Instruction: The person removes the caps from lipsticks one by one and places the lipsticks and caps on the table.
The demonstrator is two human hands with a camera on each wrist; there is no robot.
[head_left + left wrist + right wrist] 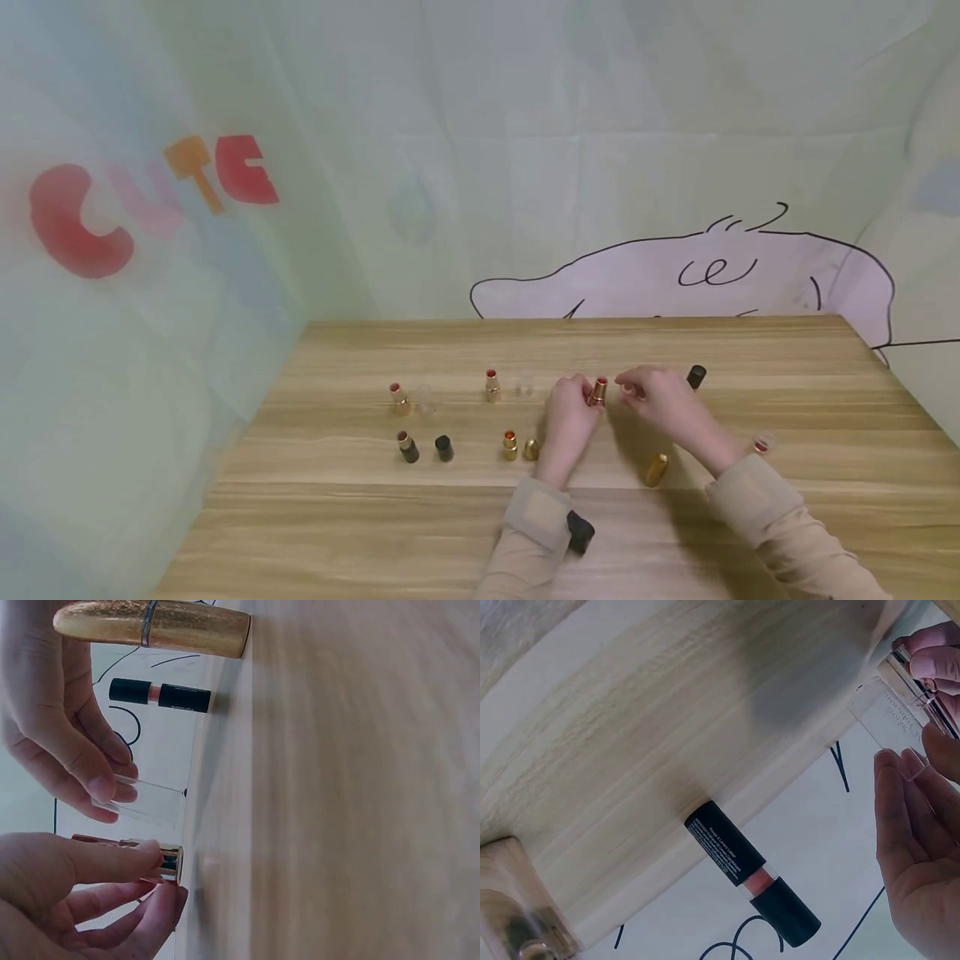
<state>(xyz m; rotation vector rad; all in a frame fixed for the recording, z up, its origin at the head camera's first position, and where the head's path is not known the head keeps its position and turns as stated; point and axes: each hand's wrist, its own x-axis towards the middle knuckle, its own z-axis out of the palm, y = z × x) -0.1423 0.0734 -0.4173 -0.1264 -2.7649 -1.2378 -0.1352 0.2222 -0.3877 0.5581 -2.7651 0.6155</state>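
Observation:
My left hand (572,415) pinches the base of an uncapped rose-gold lipstick (599,390), upright close over the table, its red tip showing. Just to its right, my right hand (667,404) holds a clear lipstick cap (891,716) between thumb and fingers. In the left wrist view the cap sits beside the lipstick, apart from it. Behind the right hand stands a black lipstick (697,377) with a pinkish band. A capped gold lipstick (656,470) stands nearer, below the right wrist. To the right is a clear-capped lipstick (762,444).
On the left stand two rose-gold lipsticks (400,400) beside clear caps (426,400). In front are a black lipstick (407,447) beside its black cap (444,448) and a gold lipstick (510,445) beside its gold cap (531,450). A printed curtain (480,167) hangs behind the wooden table (337,525).

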